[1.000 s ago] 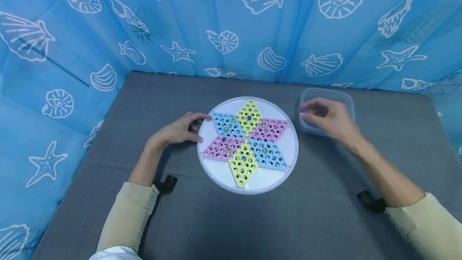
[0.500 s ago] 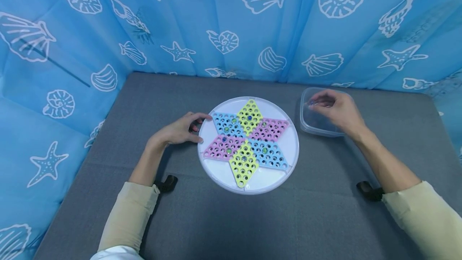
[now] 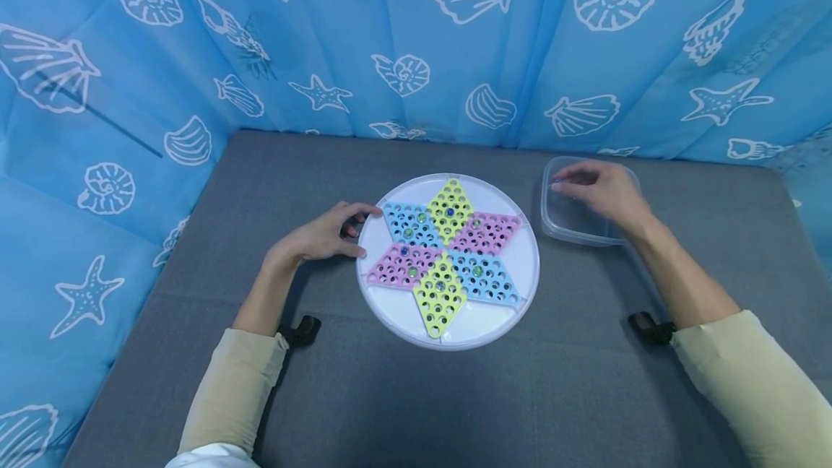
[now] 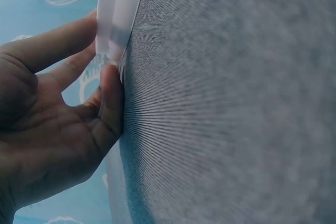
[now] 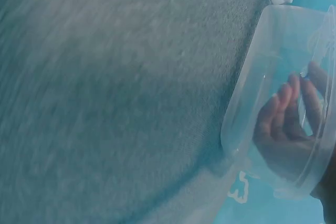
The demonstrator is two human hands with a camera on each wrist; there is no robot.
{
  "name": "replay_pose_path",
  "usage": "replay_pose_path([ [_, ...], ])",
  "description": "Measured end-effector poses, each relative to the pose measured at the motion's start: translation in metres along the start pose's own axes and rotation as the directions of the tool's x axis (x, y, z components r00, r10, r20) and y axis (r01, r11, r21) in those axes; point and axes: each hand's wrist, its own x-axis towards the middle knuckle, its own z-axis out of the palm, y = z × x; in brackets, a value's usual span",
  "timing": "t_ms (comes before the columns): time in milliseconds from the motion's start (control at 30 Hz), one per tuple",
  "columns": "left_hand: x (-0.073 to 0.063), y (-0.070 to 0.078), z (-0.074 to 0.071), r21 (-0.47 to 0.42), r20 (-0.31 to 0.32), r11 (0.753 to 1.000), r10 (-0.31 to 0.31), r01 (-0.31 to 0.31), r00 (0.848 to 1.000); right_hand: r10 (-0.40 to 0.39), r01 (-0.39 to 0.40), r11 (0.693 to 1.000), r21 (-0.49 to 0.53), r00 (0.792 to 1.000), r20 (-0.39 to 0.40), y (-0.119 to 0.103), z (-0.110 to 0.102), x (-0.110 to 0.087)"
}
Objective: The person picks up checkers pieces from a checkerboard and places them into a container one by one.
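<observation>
A round white Chinese checkers board (image 3: pixel 383 309) lies in the middle of the table, bearing a star of yellow, pink and blue holed sections with several marbles in them. My left hand (image 3: pixel 325 232) touches its left rim, thumb and index finger spread apart; the left wrist view shows these fingers against the white board edge (image 4: pixel 113 17). To the board's right is a clear plastic container (image 3: pixel 575 230). Inside its walls my right hand (image 3: pixel 607 193) pinches a small marble (image 5: pixel 303 74) between thumb and fingertips, mostly covered by the fingers.
Grey cloth (image 3: pixel 455 410) covers the table. Behind it and on the left hangs a blue curtain (image 3: pixel 416 35) with white shell and starfish prints. Dark wrist mounts (image 3: pixel 302 331) sit below both wrists.
My right hand, pinching the marble, has moved from the container's left edge further right, over its inside. My left hand and the board have stayed in place.
</observation>
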Motion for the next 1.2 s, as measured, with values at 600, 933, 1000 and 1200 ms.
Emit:
replay_pose_path([
  [600, -0.001, -0.001, 0.002, 0.020, -0.018, 1.000, -0.019, 0.020, 1.000, 0.126, -0.126, 0.992, -0.010, 0.990, 0.059, 0.004, 0.007, 0.014],
  [933, 0.000, 0.001, 0.001, 0.025, -0.016, 1.000, -0.010, 0.010, 1.000, 0.197, -0.190, 0.979, -0.075, 0.976, 0.096, 0.001, 0.010, 0.011],
  [1000, 0.001, 0.001, 0.002, 0.028, -0.018, 1.000, -0.007, 0.008, 1.000, 0.196, -0.188, 0.979, -0.083, 0.976, 0.095, 0.001, 0.010, 0.010],
  [1200, 0.001, 0.002, 0.003, 0.035, -0.027, 0.999, -0.001, 0.002, 1.000, 0.193, -0.183, 0.977, -0.105, 0.977, 0.090, -0.002, 0.013, 0.005],
])
